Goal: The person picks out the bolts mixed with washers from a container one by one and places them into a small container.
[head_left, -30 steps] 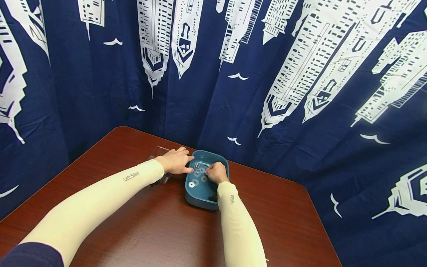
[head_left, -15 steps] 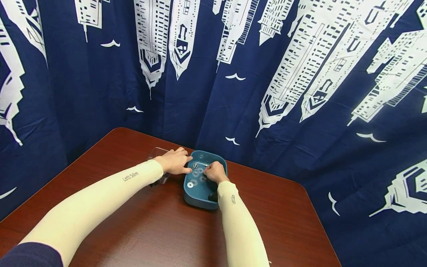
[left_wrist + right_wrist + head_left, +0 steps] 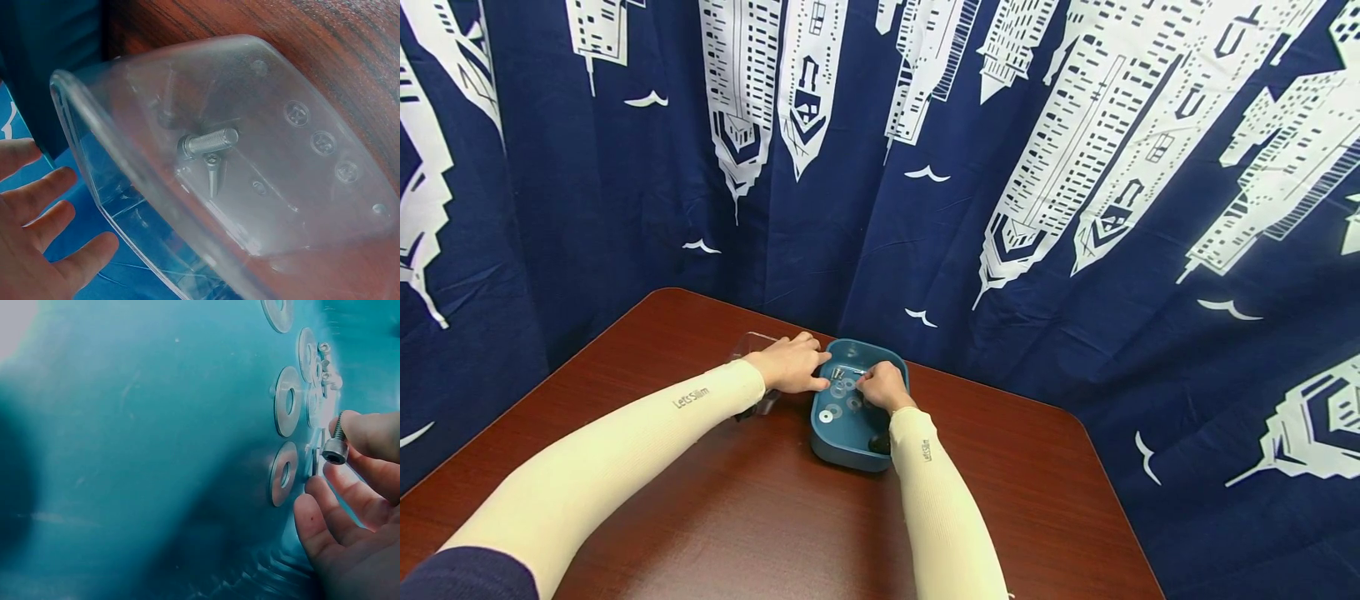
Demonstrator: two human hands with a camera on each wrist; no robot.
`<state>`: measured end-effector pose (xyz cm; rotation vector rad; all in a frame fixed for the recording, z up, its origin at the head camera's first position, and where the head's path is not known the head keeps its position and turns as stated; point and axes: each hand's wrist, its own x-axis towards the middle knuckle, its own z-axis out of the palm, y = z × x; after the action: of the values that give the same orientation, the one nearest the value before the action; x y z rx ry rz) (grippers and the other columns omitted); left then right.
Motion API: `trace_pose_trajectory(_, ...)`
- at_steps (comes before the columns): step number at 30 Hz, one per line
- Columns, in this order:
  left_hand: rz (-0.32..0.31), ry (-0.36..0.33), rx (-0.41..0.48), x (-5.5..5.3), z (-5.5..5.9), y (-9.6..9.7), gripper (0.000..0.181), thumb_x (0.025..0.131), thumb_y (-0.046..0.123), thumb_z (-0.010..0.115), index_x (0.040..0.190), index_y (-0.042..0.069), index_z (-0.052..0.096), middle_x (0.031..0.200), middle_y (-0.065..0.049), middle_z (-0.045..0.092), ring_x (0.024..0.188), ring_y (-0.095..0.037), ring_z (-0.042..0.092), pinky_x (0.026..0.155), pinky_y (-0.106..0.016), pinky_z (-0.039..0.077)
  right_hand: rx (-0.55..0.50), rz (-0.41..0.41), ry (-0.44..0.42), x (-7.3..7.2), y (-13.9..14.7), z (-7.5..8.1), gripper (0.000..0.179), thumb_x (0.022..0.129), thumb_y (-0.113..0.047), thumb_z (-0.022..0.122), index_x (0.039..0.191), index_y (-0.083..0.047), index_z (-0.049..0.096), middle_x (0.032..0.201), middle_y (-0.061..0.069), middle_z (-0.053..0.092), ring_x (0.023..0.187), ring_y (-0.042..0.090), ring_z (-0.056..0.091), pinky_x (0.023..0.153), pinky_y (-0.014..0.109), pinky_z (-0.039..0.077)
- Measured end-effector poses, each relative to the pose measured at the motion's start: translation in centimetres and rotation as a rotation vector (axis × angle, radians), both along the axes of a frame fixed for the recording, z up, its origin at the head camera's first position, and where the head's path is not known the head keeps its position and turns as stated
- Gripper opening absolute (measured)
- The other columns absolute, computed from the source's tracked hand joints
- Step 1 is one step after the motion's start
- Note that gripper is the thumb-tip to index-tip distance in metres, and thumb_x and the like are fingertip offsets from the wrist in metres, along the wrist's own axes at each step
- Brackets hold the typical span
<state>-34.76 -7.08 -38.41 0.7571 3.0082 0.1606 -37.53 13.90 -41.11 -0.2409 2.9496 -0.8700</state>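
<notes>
A blue plastic bin (image 3: 848,457) holds several flat washers (image 3: 280,415) and small screws (image 3: 325,376). My right hand (image 3: 884,387) reaches inside it and pinches a socket-head screw (image 3: 336,450) between thumb and fingers, head downward in the right wrist view. My left hand (image 3: 792,363) is at the bin's left rim with fingers spread and nothing held; whether it touches the rim I cannot tell. Beneath the left wrist stands a clear plastic container (image 3: 337,219). Inside it lie a thick bolt (image 3: 212,142) and a smaller countersunk screw (image 3: 212,174).
Both things stand on a reddish-brown wooden table (image 3: 760,517), near its back edge. A dark blue curtain (image 3: 850,208) with white buildings hangs right behind the table. Loose hardware covers part of the bin's floor, including a pale washer (image 3: 827,418).
The head view has shifted slightly, so the bin appears a little further left. Both hands keep nearly the same places relative to the bin.
</notes>
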Motion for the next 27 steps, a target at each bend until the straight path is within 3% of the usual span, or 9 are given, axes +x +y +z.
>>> trace_pose_trajectory(8,-0.002,-0.009,-0.011,0.1,0.1,0.0,0.068,0.099,0.053,0.055,0.151,0.011,0.047,0.146,-0.013,0.051,0.135,-0.029,0.041,0.11,-0.054,0.04,-0.042,0.025,0.012,-0.2,0.2,0.2,0.027,0.096,-0.009,0.064,0.077,0.008,0.072,0.055,-0.001,0.052,0.054,0.015,0.055,0.053,0.026,0.044)
trace_pose_trajectory(18,-0.011,0.004,-0.021,0.1,0.4,0.0,0.065,0.099,0.05,0.057,0.15,0.01,0.049,0.146,-0.014,0.052,0.134,-0.03,0.042,0.11,-0.055,0.04,-0.018,0.043,0.083,-0.3,0.6,0.8,0.019,0.093,-0.013,0.067,0.089,0.001,0.079,0.082,0.006,0.072,0.076,0.017,0.059,0.071,0.032,0.053)
trace_pose_trajectory(27,-0.024,0.037,-0.011,0.0,0.5,-0.2,0.063,0.097,0.049,0.059,0.145,0.009,0.055,0.145,-0.013,0.053,0.136,-0.03,0.042,0.109,-0.053,0.041,-0.042,0.051,0.089,-0.1,0.6,1.3,0.02,0.094,-0.013,0.065,0.091,0.003,0.079,0.082,0.006,0.07,0.079,0.018,0.057,0.074,0.034,0.051)
